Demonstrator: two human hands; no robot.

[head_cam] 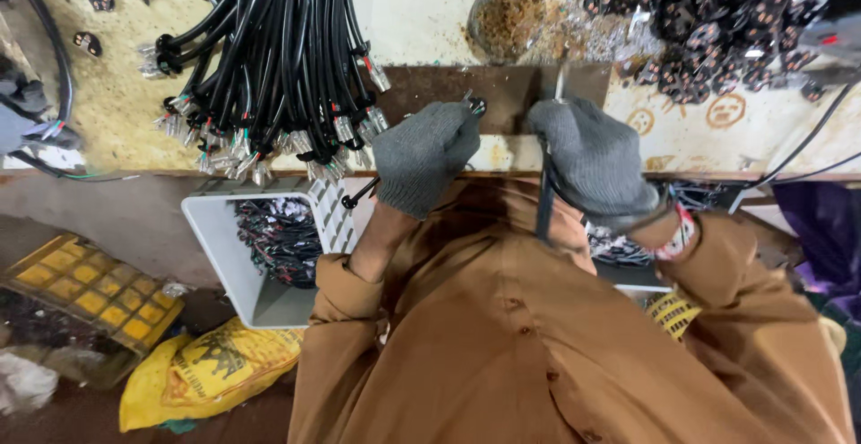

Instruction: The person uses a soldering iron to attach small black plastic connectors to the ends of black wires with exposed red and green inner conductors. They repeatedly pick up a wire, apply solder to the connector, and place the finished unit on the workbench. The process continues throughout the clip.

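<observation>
Both hands wear grey gloves over the dark metal plate (502, 94). The left hand (423, 157) is closed on a small black part (475, 103) at the plate's left side; the right hand (592, 161) grips a thin tool (560, 81) and a black cable (544, 202) at the plate's right. I think the part could slip — the glove hides it, and the tool may then hit the fingers.

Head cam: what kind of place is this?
Likely a small cable-assembly workshop: bundles of black cables with stripped ends on a stained bench, a heap of small round parts, and a white crate of finished pieces.
</observation>
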